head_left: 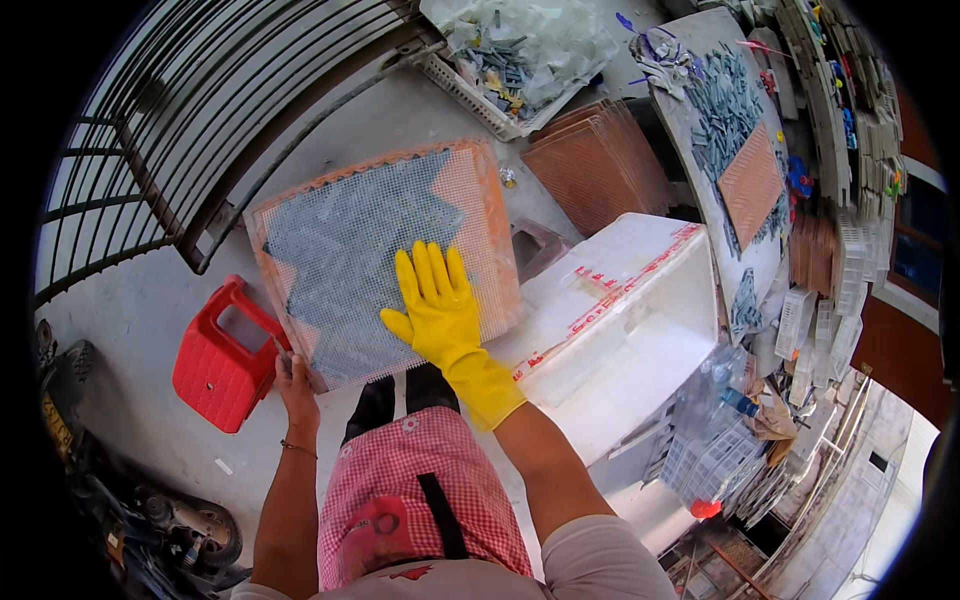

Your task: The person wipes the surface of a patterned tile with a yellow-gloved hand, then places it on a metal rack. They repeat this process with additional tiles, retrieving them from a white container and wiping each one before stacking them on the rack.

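My right hand [438, 310], in a yellow rubber glove, lies flat with fingers stretched on a mesh-covered mosaic panel [350, 240]. Blue-grey pieces form a jagged shape under the white mesh, over an orange, ridged-looking base. My left hand [295, 390] is bare and closed at the panel's near left corner. A thin greyish thing shows at its fingertips; I cannot tell whether it is a tool or part of the panel. Just left of that hand stands a red plastic stool [225, 360].
A white foam box [620, 320] stands to the right, beside stacked terracotta-coloured sheets [600, 165]. Behind are a crate [480, 100] of grey strips and a board [735, 185] heaped with similar pieces. A metal rack [240, 90] rises far left; a motorbike [180, 530] is near left.
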A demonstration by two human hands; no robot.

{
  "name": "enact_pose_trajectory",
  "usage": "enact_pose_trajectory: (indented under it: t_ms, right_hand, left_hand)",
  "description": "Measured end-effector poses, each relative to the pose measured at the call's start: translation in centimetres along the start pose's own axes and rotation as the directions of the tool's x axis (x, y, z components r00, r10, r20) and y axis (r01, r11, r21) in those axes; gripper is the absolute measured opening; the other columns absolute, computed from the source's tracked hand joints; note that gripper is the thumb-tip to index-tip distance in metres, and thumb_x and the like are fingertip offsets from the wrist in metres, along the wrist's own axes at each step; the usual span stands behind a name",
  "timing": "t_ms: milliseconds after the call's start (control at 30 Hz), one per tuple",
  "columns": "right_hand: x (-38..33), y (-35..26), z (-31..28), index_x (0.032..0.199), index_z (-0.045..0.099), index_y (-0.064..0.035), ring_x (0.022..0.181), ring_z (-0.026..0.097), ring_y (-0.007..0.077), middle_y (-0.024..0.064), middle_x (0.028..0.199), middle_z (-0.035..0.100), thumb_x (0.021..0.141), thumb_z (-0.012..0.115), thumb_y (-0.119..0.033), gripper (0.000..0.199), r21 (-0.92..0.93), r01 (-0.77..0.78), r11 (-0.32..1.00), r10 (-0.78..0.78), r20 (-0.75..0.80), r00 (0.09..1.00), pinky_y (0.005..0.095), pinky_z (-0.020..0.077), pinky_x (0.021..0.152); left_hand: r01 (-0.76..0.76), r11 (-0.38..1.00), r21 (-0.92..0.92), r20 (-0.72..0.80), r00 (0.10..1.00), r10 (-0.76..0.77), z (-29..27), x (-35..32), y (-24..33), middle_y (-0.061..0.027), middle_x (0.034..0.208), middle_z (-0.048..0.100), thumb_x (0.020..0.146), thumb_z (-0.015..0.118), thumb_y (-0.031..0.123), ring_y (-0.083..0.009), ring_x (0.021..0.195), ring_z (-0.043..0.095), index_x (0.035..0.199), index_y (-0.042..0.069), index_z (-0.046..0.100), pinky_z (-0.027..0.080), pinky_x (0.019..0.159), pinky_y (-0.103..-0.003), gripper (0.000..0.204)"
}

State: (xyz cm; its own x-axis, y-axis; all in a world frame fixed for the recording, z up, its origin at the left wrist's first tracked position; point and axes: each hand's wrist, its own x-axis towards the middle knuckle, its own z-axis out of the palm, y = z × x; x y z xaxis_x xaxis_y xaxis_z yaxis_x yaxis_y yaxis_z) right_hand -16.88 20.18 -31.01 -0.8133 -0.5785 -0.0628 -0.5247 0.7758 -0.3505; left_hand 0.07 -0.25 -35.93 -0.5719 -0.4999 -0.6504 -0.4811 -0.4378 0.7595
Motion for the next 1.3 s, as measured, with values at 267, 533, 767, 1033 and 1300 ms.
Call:
enact_pose_trajectory:
  t_ms: [267, 533, 767, 1033, 1300]
  right_hand:
    - [0.0, -1.5, 0.7, 0.128, 0.038, -0.0024, 0.122, 0.032, 0.0363, 0.0216, 0.130, 0.037, 0.079, 0.049, -0.048, 0.068, -0.010, -0.032, 0.999, 0.032, -0.043, 0.999, 0.0481, 0.0140, 0.105]
    - [2.7, -9.8, 4.4, 0.127, 0.040, -0.0029, 0.123, 0.032, 0.0319, 0.0167, 0.130, 0.039, 0.078, 0.051, -0.043, 0.064, 0.260, 0.228, 0.938, -0.199, -0.131, 0.971, 0.0443, 0.0152, 0.106]
    - [4.5, 0.0, 0.5, 0.126, 0.042, -0.0065, 0.122, 0.034, 0.0292, 0.0150, 0.130, 0.040, 0.077, 0.053, -0.040, 0.060, 0.148, 0.339, 0.929, -0.327, -0.100, 0.940, 0.0423, 0.0179, 0.105]
    - [-0.3, -7.3, 2.7, 0.127, 0.038, 0.0001, 0.121, 0.034, 0.0362, 0.0219, 0.129, 0.038, 0.078, 0.052, -0.040, 0.064, -0.064, 0.056, 0.996, -0.052, 0.060, 0.997, 0.0487, 0.0169, 0.104]
    - [9.5, -13.8, 5.4, 0.127, 0.038, -0.0019, 0.123, 0.032, 0.0332, 0.0199, 0.129, 0.039, 0.081, 0.051, -0.033, 0.057, 0.111, 0.345, 0.932, -0.329, -0.134, 0.935, 0.0417, 0.0218, 0.103]
  left_hand:
    - [-0.012, 0.988, 0.154, -0.085, 0.996, 0.025, 0.1, 0.0, -0.4, 0.0061, 0.077, 0.041, 0.091, 0.045, 0.025, -0.0029, 0.067, 0.037, 0.095, 0.007, 0.046, 0.032, 0.058, -0.018, 0.018]
    - [-0.015, 0.997, 0.077, -0.039, 0.999, 0.018, 0.6, -0.2, 0.7, 0.0046, 0.082, 0.045, 0.092, 0.042, 0.023, -0.0036, 0.073, 0.041, 0.109, 0.007, 0.045, 0.036, 0.063, -0.019, 0.023]
    - [0.077, 0.997, 0.017, -0.003, 0.997, -0.077, -0.4, 0.1, 0.8, 0.0075, 0.072, 0.041, 0.091, 0.045, 0.023, -0.0005, 0.062, 0.039, 0.094, 0.012, 0.046, 0.032, 0.052, -0.016, 0.011]
    - [0.105, 0.985, -0.138, 0.014, 0.994, -0.104, 0.0, -0.2, -0.5, 0.0077, 0.070, 0.042, 0.089, 0.048, 0.024, -0.0017, 0.060, 0.038, 0.090, 0.010, 0.047, 0.031, 0.051, -0.017, 0.014]
    - [0.286, 0.795, -0.536, 0.172, 0.958, -0.229, -2.2, -0.7, -1.5, 0.0042, 0.069, 0.042, 0.091, 0.043, 0.028, -0.0026, 0.047, 0.028, 0.086, 0.011, 0.046, 0.023, 0.041, -0.017, 0.018]
